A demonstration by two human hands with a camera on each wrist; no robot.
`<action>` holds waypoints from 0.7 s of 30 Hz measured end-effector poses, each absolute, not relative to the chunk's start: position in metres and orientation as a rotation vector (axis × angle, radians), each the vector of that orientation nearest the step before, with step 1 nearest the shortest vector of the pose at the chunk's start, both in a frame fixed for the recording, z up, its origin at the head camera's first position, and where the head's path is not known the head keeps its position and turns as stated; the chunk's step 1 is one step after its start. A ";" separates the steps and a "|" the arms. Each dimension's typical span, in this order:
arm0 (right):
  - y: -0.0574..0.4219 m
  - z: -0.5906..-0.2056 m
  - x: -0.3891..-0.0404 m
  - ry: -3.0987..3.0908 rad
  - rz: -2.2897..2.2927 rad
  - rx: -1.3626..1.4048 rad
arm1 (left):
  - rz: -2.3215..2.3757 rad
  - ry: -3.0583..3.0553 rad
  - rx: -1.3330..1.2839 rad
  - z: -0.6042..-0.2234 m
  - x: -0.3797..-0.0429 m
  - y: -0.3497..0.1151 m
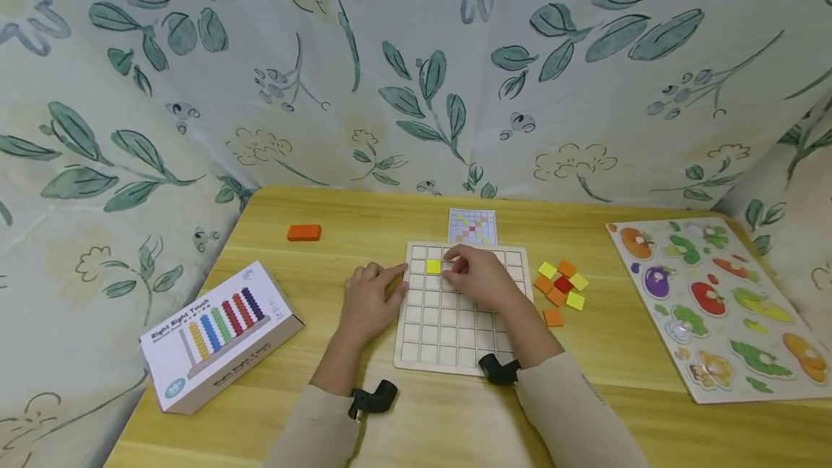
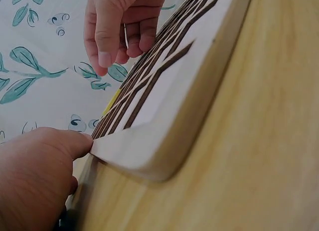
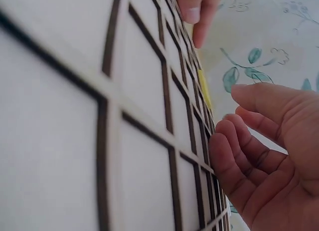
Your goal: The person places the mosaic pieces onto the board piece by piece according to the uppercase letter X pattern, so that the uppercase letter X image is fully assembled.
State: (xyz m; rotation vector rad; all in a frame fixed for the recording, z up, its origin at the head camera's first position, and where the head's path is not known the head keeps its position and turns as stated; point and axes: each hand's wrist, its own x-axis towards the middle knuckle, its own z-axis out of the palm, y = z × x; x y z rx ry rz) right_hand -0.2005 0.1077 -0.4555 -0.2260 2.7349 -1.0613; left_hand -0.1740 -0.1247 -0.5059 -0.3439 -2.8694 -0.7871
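Observation:
A pale wooden grid board (image 1: 429, 315) lies flat on the table, with one yellow square tile (image 1: 433, 266) in a cell near its upper left. My left hand (image 1: 370, 302) touches the board's left edge, the thumb and index finger extended against it. Over the upper part of the grid hovers my right hand (image 1: 482, 276), just right of the yellow tile. In the right wrist view, the right hand (image 3: 279, 151) has its thumb and index finger apart, fingers loosely bent, and no tile shows between them. Its fingertips come close to the board's surface; whether they touch is unclear.
Loose orange, yellow and red tiles (image 1: 562, 283) lie right of the board. A printed pattern card (image 1: 472, 226) is behind it. An orange block (image 1: 304, 232) and a white toy box (image 1: 221, 338) stand left; a vegetable puzzle board (image 1: 721, 309) lies right.

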 end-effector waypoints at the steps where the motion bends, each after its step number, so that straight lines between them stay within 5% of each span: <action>1: 0.110 -0.456 -0.199 2.728 -1.092 -0.218 | -0.788 -2.868 -0.344 -0.506 -0.174 -0.125; 21: 0.211 -0.438 -0.183 2.770 -1.217 0.145 | -0.801 -2.879 -0.319 -0.505 -0.173 -0.123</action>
